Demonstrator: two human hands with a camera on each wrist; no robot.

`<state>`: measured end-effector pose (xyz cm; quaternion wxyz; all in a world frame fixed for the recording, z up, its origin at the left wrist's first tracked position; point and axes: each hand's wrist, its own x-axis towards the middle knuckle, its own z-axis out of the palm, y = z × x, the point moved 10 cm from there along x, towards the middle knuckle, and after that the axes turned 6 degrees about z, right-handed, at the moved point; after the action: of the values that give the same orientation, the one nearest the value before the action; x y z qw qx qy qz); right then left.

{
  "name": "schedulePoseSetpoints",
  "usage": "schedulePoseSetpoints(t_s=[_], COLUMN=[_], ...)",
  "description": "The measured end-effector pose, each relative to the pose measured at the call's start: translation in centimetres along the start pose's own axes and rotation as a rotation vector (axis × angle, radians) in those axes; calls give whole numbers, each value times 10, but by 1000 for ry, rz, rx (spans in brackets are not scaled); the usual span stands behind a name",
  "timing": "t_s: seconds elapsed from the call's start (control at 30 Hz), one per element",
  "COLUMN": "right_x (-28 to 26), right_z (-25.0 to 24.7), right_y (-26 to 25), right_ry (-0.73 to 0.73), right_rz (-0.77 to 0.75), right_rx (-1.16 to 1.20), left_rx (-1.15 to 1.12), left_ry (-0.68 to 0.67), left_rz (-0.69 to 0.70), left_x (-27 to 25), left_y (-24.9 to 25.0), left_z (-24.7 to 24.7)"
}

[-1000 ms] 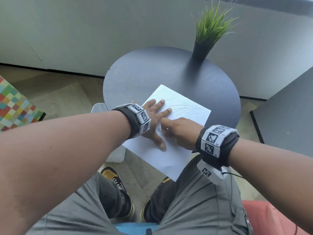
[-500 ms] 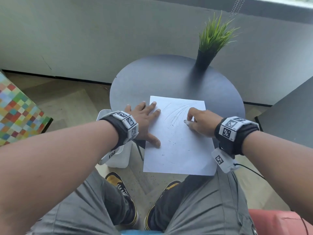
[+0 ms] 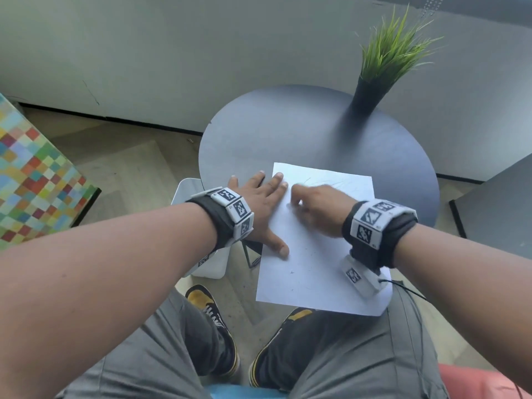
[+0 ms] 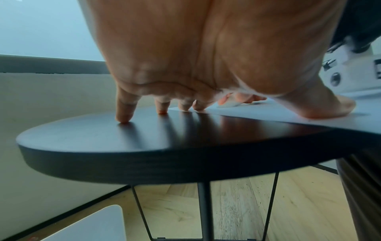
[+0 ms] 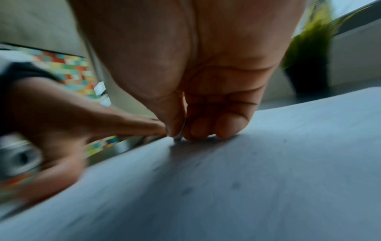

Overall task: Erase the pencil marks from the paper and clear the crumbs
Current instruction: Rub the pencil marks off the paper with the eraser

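A white sheet of paper [image 3: 316, 254] lies on the round dark table [image 3: 288, 131], its near end overhanging the edge. Faint pencil marks [image 3: 336, 182] curve across its far end, and small dark crumbs [image 3: 292, 272] dot the middle. My left hand [image 3: 259, 203] lies flat with fingers spread, the thumb and two fingertips on the paper's left edge, the others on the table. My right hand [image 3: 312, 208] is blurred over the paper's upper left. It pinches a small whitish eraser [image 5: 177, 137] whose tip touches the sheet. The left wrist view also shows the eraser [image 4: 227, 104].
A potted grass plant [image 3: 385, 61] stands at the table's far right edge. A white stool [image 3: 187, 194] sits under the table's left side. A multicoloured checkered block [image 3: 34, 180] is at far left, a second dark tabletop [image 3: 495, 205] at right. My knees are below the sheet.
The paper was turned square to me a second ago. Since half a second ago my right hand has slid left across the sheet with the eraser, close to my left fingertips.
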<state>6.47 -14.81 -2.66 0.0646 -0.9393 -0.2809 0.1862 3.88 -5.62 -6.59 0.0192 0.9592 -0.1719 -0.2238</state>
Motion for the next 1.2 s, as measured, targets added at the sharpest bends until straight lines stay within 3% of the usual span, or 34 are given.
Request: schedulePoseSetpoints(t_s=[0.1,0.13,0.23,0.27,0.43,0.57,0.6,0.7,0.77,0.9,0.97,1.07,1.1,1.2], right_x=[-18,-10,16,18,-2,26,23,3,-1,21,13,-5,1,17], right_z=[18,12,-15,-15,12,-15,-15,10,14,-14,-4,18,10,-18], right_y=[-25,-18,27,30,-18,31,30,-10,-14,29,8,-18,-9,43], right_ry=[-158,-123,44,66,-72,77,89,-13,-80,91,71,-87,-60,98], right_rz=[-185,-150,142,160,-131,144,145,-82,-125,120,33,-146,-108,201], right_rx=[-51,-51,15,13,-10,11,8,1,1,29,-14,-30,-33,-10], left_rx=[7,9,2,4,0,2,5,3,2,22,22,15,17,30], left_ry=[-13,-17,-23,-22,-15,-30,-31,-36,-39,-46,-48,-47,-50,-68], left_rz=[5,4,4,3,7,6,6,4,6,4,-1,-2,-3,-14], left_x=[0,0,2,1,1,2,2,2,2,3,2,2,2,2], left_y=[1,1,1,0,0,0,-1,0,1,1,0,2,2,3], left_z=[0,-1,-1,-1,-1,1,2,2,1,1,2,0,-1,-2])
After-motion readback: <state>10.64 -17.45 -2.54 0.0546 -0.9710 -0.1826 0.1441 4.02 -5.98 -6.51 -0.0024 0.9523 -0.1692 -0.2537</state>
